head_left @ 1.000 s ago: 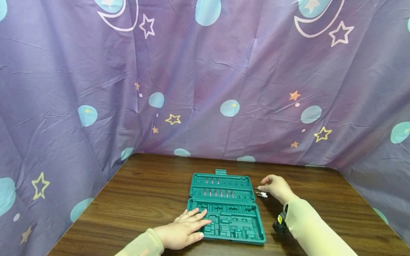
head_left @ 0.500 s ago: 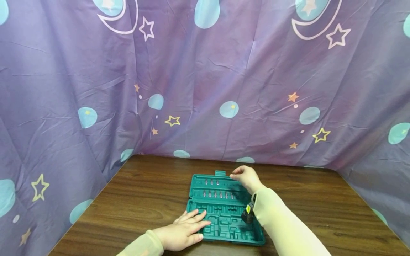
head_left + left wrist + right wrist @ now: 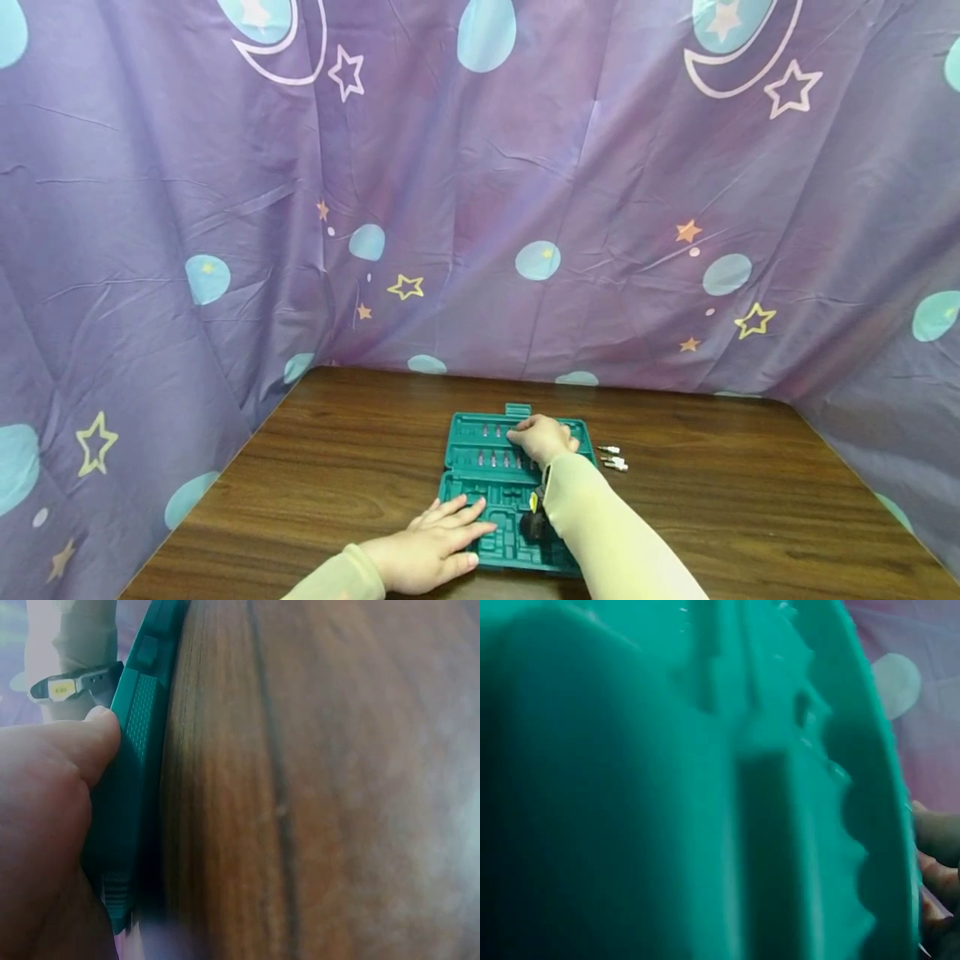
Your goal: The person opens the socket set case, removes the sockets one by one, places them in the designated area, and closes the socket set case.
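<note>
A: The left hand (image 3: 427,550), fingers flat, pressed the green bit case (image 3: 480,487) lying open mid-table near the front edge.

B: The right hand (image 3: 542,437) reached its far bit row, seemingly seating one; its grip was hidden. Loose bits (image 3: 613,458) waited right, over open table (image 3: 735,492).

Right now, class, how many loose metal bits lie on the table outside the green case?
2, it seems: loose bits side by side on the wooden table, just right of the green case. More may hide behind the right hand.
</note>
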Action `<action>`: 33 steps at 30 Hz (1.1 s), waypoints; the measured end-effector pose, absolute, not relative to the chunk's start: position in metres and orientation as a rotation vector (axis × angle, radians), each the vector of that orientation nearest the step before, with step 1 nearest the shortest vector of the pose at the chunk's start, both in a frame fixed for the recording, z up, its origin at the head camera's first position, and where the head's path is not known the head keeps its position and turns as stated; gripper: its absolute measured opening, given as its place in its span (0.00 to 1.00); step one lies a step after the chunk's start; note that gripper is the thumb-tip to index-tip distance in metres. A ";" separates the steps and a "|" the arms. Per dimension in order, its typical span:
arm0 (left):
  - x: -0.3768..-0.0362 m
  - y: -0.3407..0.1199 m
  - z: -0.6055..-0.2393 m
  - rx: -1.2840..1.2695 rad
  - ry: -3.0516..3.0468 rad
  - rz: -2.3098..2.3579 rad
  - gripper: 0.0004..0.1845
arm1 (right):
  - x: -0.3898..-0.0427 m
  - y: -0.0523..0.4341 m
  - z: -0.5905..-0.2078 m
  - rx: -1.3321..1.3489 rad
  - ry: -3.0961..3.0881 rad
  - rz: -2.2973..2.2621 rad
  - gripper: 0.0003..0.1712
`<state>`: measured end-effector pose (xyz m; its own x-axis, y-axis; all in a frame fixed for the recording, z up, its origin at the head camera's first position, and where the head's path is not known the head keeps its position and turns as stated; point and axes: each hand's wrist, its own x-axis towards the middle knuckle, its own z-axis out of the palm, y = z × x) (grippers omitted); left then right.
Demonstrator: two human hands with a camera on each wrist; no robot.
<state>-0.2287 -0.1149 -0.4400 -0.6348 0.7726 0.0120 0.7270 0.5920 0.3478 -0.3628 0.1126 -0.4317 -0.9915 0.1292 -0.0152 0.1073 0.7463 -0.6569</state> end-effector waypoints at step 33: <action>-0.230 -0.115 -0.439 1.246 2.664 0.492 0.27 | -0.365 0.101 -0.427 -0.408 -2.860 1.311 0.11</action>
<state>-0.2298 -0.1150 -0.4393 -0.6401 0.7683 -0.0050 0.7158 0.5987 0.3595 -0.3652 0.1013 -0.4275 -0.9665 0.2192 -0.1339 0.2445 0.6256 -0.7409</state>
